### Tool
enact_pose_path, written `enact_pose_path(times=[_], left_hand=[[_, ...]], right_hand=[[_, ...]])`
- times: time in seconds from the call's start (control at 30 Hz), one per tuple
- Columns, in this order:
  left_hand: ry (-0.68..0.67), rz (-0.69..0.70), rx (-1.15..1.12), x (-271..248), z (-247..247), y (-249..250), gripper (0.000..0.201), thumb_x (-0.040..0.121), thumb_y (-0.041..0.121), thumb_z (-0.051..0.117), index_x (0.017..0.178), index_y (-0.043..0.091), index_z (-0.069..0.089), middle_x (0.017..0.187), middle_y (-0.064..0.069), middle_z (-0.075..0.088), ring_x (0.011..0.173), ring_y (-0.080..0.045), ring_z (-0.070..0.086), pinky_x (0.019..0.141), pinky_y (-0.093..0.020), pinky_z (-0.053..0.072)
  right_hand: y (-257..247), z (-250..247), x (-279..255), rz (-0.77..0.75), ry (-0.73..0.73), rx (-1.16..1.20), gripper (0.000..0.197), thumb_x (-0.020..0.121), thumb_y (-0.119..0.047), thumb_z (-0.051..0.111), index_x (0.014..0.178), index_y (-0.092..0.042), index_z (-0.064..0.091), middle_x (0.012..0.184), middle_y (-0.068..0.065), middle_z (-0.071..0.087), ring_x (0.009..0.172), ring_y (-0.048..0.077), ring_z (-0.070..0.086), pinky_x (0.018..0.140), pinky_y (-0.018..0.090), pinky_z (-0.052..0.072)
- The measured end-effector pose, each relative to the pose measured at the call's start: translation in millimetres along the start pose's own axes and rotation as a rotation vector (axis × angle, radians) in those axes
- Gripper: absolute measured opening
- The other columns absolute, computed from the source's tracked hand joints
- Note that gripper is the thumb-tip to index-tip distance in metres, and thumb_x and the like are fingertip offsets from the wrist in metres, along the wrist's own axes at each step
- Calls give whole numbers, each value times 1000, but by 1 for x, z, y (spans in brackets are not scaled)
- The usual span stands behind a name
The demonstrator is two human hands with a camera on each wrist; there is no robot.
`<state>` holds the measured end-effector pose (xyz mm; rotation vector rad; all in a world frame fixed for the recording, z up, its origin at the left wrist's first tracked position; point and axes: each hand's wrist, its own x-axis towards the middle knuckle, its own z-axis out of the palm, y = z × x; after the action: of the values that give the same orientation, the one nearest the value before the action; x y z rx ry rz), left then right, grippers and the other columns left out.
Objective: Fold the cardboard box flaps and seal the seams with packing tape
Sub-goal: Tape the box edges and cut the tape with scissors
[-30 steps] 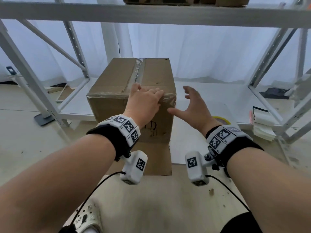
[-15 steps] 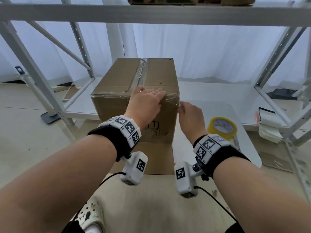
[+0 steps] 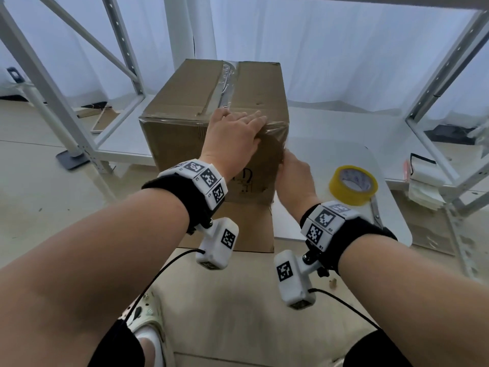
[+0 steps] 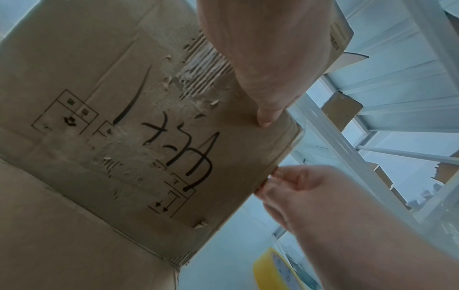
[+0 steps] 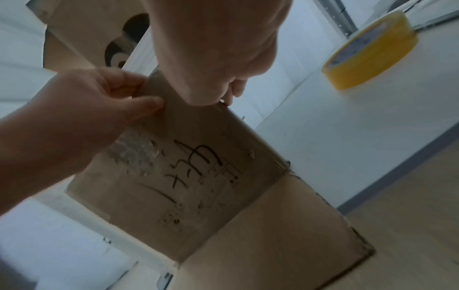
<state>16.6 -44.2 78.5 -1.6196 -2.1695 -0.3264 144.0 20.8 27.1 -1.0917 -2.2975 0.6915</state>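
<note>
1. My left hand (image 3: 234, 136) lies flat, fingers together, pressing the cardboard box (image 3: 211, 102) at its near top edge.
2. My right hand (image 3: 293, 178) pinches tape at the box's near right corner edge.
3. The box stands on the white table (image 3: 344, 133), tape roll (image 3: 353, 185) beside it.
4. It looks light and stiff; best braced along edges.

The head camera looks forward and down from above both forearms, taking in the cardboard box (image 3: 211, 102), the left hand (image 3: 232, 136), the right hand (image 3: 293, 178) and the tape roll (image 3: 353, 185) to the right. The left wrist camera sits close under its hand, facing up the box's near face toward the shelving. The right wrist camera looks up from low on the right, very near. All three views share the box's near right edge; both wrist views show its handwritten marks.
</note>
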Motion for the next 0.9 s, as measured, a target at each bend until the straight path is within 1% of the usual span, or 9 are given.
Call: enact_pose_path(times=[0.1, 0.17, 0.2, 0.27, 0.37, 0.47, 0.57, 0.73, 0.9], left_hand=[[-6, -11, 1, 2, -2, 1, 43, 97, 38, 46, 139, 29, 43, 143, 9, 46, 131, -14, 43, 108, -36, 17], [-12, -9, 7, 3, -3, 6, 42, 97, 39, 45, 138, 30, 43, 143, 9, 46, 131, -15, 43, 108, -37, 18], [-15, -9, 13, 4, -3, 8, 42, 97, 39, 44, 139, 29, 43, 144, 9, 45, 131, -16, 43, 108, -37, 18], [-10, -20, 26, 5, -4, 13, 43, 98, 39, 43, 140, 29, 42, 144, 10, 45, 131, -15, 42, 107, -37, 17], [4, -38, 43, 10, -6, 23, 43, 98, 38, 43, 140, 30, 41, 144, 10, 44, 130, -15, 42, 104, -36, 17], [-5, 16, 69, 17, -5, 34, 36, 98, 36, 43, 133, 30, 48, 135, 8, 55, 123, -17, 49, 102, -35, 19], [-13, 67, 89, 17, -11, 23, 32, 97, 30, 43, 127, 26, 53, 123, 7, 63, 113, -17, 56, 101, -33, 23], [-63, 59, 39, -17, -24, -39, 42, 96, 24, 47, 138, 25, 43, 142, 4, 48, 128, -16, 48, 110, -34, 20], [-85, -206, 81, -50, -35, -102, 50, 91, 21, 57, 139, 25, 43, 150, -4, 36, 137, -27, 33, 115, -45, 15]], right_hand=[[2, 5, -6, 55, -268, -41, 64, 92, 0, 41, 148, 0, 10, 130, 26, 51, 114, 37, 55, 91, 37, 44], [11, -7, 1, 83, -377, -118, 71, 92, 0, 40, 150, 1, -1, 143, 25, 40, 126, 34, 46, 99, 35, 39], [15, -17, 7, 99, -360, -140, 70, 92, 2, 39, 151, 0, 0, 144, 24, 38, 130, 33, 42, 102, 34, 36], [19, -41, 19, 112, -182, -103, 69, 92, 2, 39, 152, -4, 7, 145, 22, 38, 132, 32, 39, 104, 33, 34], [11, -62, 29, -122, 24, -11, 74, 87, -8, 52, 151, -12, 17, 155, 9, 27, 142, 24, 25, 114, 32, 20], [-2, -59, 31, -378, 38, -171, 68, 79, -16, 60, 143, -19, 37, 148, 2, 38, 141, 20, 28, 119, 40, 7], [-15, -47, 29, -444, 47, -318, 58, 80, -22, 59, 135, -24, 42, 137, -5, 49, 133, 16, 38, 118, 40, 3], [-34, -28, 32, -505, 150, -482, 40, 93, -23, 53, 132, -21, 47, 129, 1, 58, 122, 23, 50, 109, 40, 16], [-43, -20, 32, -560, 212, -497, 23, 88, -22, 63, 109, -14, 62, 108, 7, 66, 102, 30, 58, 94, 41, 35]])
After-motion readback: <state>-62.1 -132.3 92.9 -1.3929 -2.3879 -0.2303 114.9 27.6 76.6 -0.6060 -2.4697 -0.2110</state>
